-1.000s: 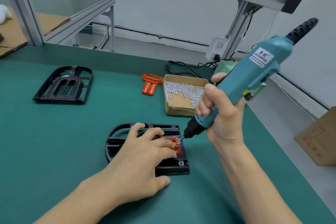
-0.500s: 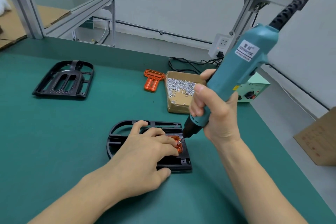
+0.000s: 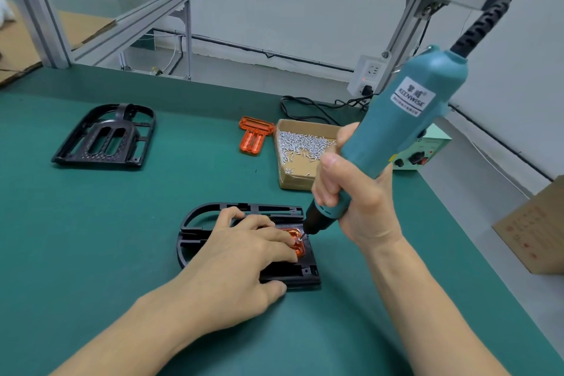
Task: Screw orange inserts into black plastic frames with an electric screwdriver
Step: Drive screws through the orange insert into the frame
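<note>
Orange insert (image 3: pixel 296 242) sits inside a black frame (image 3: pixel 195 224) lying flat on the green tabletop (image 3: pixel 91 223), near centre & close to us. We see only the insert's right end; the rest is under the left hand (image 3: pixel 244 256). That hand lies palm-down over the frame w/ fingers straight, fingertips on the insert, thumb on the tabletop at the frame's near edge.

Right hand (image 3: pixel 351 192) is wrapped round the lower body of a teal electric screwdriver (image 3: pixel 393 137), fingers curled around it. Tool tilts up & to the right; a black ribbed cord (image 3: pixel 482 24) leaves its top. Its black nose points down-left, w/ the bit tip meeting a small silver screw (image 3: pixel 299 238) at the insert's right end.

Behind, near the tabletop's far side: an open cardboard box (image 3: pixel 293 180) w/ a heap of silver screws, and just left of it a spare orange insert (image 3: pixel 254 137) lying flat, apart from the box. Far left, well apart from the rest, a second black frame (image 3: pixel 103 137). Right of the box, partly behind the tool, a pale green power unit (image 3: pixel 424 149). We also see a white wall socket (image 3: pixel 369 76) w/ a plug in it, and a cardboard carton (image 3: pixel 537 223) at the right edge.
</note>
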Demonstrator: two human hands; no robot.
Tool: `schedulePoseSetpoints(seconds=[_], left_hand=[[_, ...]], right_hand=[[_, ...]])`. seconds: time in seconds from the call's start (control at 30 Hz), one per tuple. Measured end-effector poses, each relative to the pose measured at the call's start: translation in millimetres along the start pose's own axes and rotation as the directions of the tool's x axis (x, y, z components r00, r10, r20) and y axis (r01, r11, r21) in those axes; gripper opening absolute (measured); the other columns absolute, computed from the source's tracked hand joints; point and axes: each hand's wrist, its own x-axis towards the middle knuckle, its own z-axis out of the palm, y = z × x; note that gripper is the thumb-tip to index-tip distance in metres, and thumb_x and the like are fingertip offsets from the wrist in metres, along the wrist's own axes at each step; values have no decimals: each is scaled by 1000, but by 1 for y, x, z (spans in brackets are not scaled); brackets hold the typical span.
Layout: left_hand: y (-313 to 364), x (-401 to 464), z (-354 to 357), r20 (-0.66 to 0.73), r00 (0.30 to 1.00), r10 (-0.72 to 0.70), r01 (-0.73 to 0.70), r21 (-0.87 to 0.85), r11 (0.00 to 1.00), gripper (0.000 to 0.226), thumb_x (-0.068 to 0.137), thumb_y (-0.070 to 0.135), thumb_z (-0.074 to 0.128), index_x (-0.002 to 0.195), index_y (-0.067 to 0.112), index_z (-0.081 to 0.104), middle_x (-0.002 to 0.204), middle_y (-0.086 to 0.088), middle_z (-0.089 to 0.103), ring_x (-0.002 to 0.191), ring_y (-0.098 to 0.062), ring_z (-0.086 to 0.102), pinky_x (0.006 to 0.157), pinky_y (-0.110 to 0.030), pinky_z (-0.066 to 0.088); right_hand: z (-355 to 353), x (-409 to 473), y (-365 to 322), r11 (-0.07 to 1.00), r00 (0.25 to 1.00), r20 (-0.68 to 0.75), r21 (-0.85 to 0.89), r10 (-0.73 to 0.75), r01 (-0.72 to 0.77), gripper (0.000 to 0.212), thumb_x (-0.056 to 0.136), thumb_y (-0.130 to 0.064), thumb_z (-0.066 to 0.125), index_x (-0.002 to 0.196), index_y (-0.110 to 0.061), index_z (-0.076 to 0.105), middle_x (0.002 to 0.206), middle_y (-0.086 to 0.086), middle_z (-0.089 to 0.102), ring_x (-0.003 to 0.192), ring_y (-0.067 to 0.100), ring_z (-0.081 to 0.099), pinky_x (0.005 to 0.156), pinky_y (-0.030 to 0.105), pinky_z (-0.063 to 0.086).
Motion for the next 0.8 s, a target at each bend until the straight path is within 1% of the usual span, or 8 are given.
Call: schedulePoseSetpoints(seconds=[0.1, 0.2, 0.37, 0.43, 0.57, 0.63, 0.7, 0.8], left_hand=[[1, 0, 0, 3, 1000, -13, 13, -20, 1000, 44, 80, 51, 48, 123, 46, 54, 135, 35, 42, 131, 4, 21, 104, -27, 0], [2, -1, 1, 5, 1000, -19, 19, -17, 1000, 42, 82, 49, 51, 124, 47, 53, 136, 36, 40, 130, 6, 18, 104, -27, -2], [3, 0, -2, 24, 1000, -16, 17, -16, 1000, 43, 82, 50, 48, 124, 46, 53, 135, 36, 41, 128, 7, 18, 99, -23, 0], [4, 2, -2, 43, 999, -11, 12, -16, 1000, 45, 79, 52, 47, 124, 45, 54, 134, 35, 43, 126, 7, 20, 97, -23, 1], [4, 4, -5, 87, 996, -19, 19, -3, 1000, 43, 81, 55, 50, 123, 45, 54, 132, 36, 43, 123, 10, 20, 101, -26, 0], [6, 9, -12, 114, 993, -3, 8, -44, 999, 47, 77, 63, 48, 118, 44, 57, 127, 36, 48, 120, 16, 22, 105, -27, -5], [11, 24, -25, 30, 1000, -4, 9, -157, 988, 50, 70, 69, 43, 107, 43, 62, 113, 34, 57, 114, 18, 30, 107, -27, 0], [6, 68, -46, -266, 948, -174, 70, -360, 930, 18, 77, 48, 61, 84, 36, 72, 84, 24, 66, 96, 5, 52, 101, -29, 26]], right_hand=[[1, 2, -1, 999, 992, 121, 14, 32, -34, 18, 73, -10, 60, 78, -28, 57, 44, -6, 44, 33, 11, 36, 46, 19, 39], [2, 6, -1, 999, 989, 145, 18, 38, -41, 19, 74, -8, 59, 87, -20, 54, 44, -6, 44, 33, 11, 37, 46, 20, 40], [-11, 2, -2, 991, 993, -106, 123, 60, -47, 26, 70, 0, 55, 93, -11, 52, 44, -5, 37, 32, 10, 33, 42, 18, 35], [-18, 0, -6, 973, 988, -132, 225, 86, -55, 26, 69, 2, 50, 91, -11, 54, 43, -6, 34, 30, 8, 31, 40, 16, 33], [-33, 23, -47, 907, 991, -45, 400, -123, 130, 26, 65, -5, 70, 89, -14, 63, 45, -8, 41, 34, 4, 38, 41, 16, 35], [-39, 35, -69, 904, 964, -168, 346, -204, 252, 20, 76, -1, 56, 90, -16, 57, 46, -9, 38, 35, 5, 35, 42, 18, 35], [-41, 37, -74, 916, 925, -308, 261, -222, 306, 18, 80, -5, 42, 90, -18, 49, 46, -9, 35, 36, 6, 33, 42, 19, 33], [-41, 26, -60, 937, 870, -451, 171, -200, 305, 18, 80, -6, 42, 90, -20, 47, 46, -10, 34, 37, 5, 33, 44, 19, 34]])
